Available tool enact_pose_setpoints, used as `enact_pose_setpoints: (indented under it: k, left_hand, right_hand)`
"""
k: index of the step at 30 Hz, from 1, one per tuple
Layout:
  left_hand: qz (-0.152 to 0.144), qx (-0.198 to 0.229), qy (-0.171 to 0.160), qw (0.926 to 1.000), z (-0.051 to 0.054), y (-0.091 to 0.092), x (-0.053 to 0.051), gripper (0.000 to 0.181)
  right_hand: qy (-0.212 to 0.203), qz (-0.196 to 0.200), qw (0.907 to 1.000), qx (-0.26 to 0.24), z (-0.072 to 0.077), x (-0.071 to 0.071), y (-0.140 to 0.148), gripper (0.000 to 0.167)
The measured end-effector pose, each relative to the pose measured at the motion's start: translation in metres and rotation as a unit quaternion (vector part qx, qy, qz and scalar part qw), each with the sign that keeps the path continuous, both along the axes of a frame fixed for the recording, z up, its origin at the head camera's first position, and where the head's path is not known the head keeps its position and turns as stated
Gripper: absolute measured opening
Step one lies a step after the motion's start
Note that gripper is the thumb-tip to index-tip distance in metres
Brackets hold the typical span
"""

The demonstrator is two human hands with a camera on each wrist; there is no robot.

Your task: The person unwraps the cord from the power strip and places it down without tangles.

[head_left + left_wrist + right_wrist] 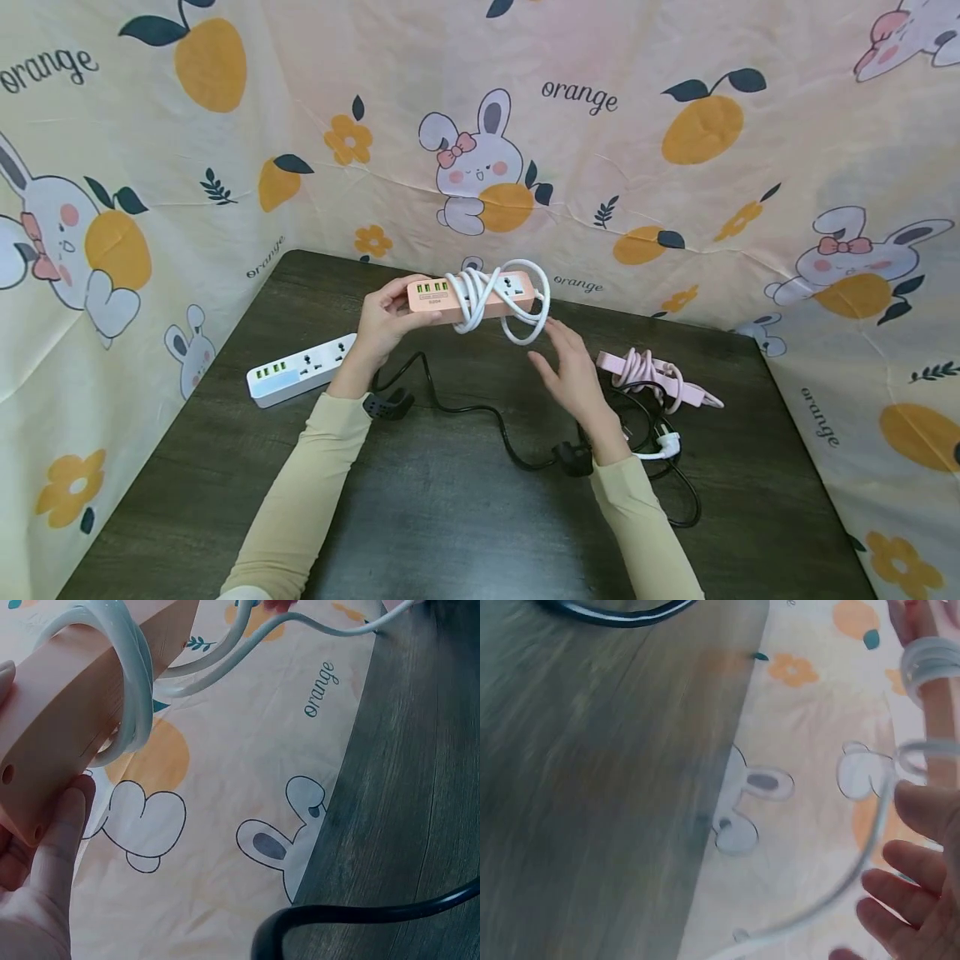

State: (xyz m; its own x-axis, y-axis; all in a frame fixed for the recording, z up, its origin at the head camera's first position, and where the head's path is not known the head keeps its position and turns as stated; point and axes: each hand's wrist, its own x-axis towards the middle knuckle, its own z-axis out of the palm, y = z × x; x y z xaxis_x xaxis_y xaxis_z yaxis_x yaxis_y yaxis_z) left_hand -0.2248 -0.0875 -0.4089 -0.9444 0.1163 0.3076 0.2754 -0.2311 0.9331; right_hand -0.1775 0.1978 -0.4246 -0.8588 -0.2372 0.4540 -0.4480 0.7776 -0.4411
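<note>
My right-hand fingers [900, 896] are at the right edge, spread, topmost one right by the white cable [851, 881]; can't tell if it's touching. Cable runs from a loop at the peach power strip [939, 712] down to the bottom edge. Coil [930, 664] round the strip, my left hand [905, 619] above it. Tabletop [592, 787] left, black cable [622, 619] at top, printed cloth [802, 847] mid-view.

The raised left hand [386, 321] grips; the right hand [573, 377] hovers nearby, thumb [543, 371] spread apart.
</note>
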Motion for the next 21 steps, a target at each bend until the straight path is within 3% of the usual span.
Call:
enact_pose_setpoints:
  k: [3, 8, 14, 18, 21]
  left_hand:
    - [-0.005, 0.004, 0.000, 1.0000, 0.001, 0.000, 0.001, 0.052]
    - [-0.007, 0.003, -0.002, 1.0000, 0.002, -0.001, 0.001, 0.052]
    - [-0.008, -0.003, -0.005, 0.9999, 0.000, -0.003, 0.002, 0.052]
    - [-0.010, -0.007, 0.001, 0.9999, -0.002, -0.006, 0.002, 0.051]
    - [-0.009, -0.009, -0.001, 0.9999, -0.003, -0.007, 0.001, 0.050]
  right_hand:
    - [0.010, 0.013, 0.9999, 0.004, 0.000, -0.015, -0.011, 0.048]
    - [0.036, 0.014, 0.9993, -0.003, -0.004, -0.032, -0.018, 0.028]
    - [0.058, -0.008, 0.9942, -0.090, -0.009, -0.037, -0.010, 0.007]
    - [0.063, -0.025, 0.9741, -0.216, -0.005, -0.038, 0.002, 0.011]
    - [0.044, -0.011, 0.9443, -0.326, 0.003, -0.035, 0.013, 0.014]
